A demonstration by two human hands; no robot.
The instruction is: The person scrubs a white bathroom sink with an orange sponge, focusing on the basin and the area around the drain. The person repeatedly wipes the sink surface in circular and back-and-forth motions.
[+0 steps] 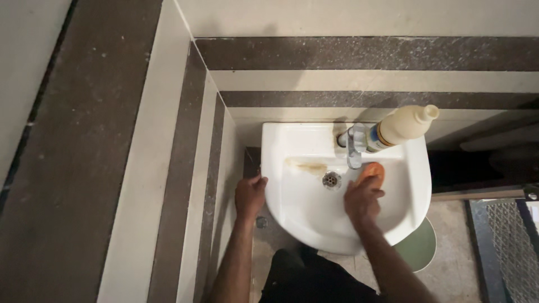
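A white wall-mounted sink (286, 140) fills the middle of the view, with a brownish stain near its drain (332, 179). My right hand (362, 199) presses an orange sponge (373, 170) against the inside of the bowl, just below the chrome tap (354, 147). My left hand (250, 195) grips the sink's left rim. A cream-coloured bottle (401, 127) with a label stands on the rim behind the tap, to the right.
Striped beige and brown tiled walls close in at the left and back. A green round object (421, 247) sits on the floor under the sink's right side. A metal grate (511, 241) lies at the far right.
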